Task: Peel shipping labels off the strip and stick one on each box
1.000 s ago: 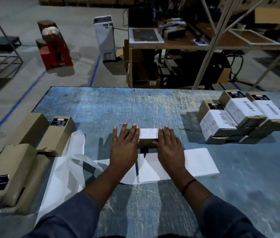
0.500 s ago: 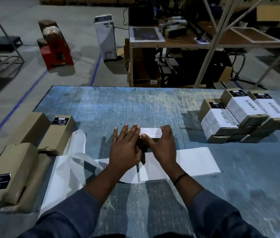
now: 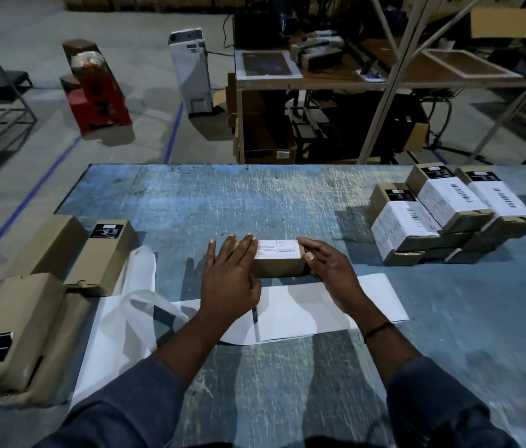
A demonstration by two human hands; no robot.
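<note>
Table [image 3: 255, 195] scratched blue, concrete floor [image 3: 145, 76] | left hand [image 3: 229, 276] flat on box [image 3: 276, 266] | right hand [image 3: 329, 266] grips box end

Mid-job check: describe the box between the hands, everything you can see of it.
The brown box looks like plain cardboard, small and oblong. It lies flat with its long side across the blue table, just beyond the white backing strip. A white label with printed text covers the visible part of its top. The left hand lies flat with straight fingers over its left end, hiding it. The right hand curls round its right end.
</note>
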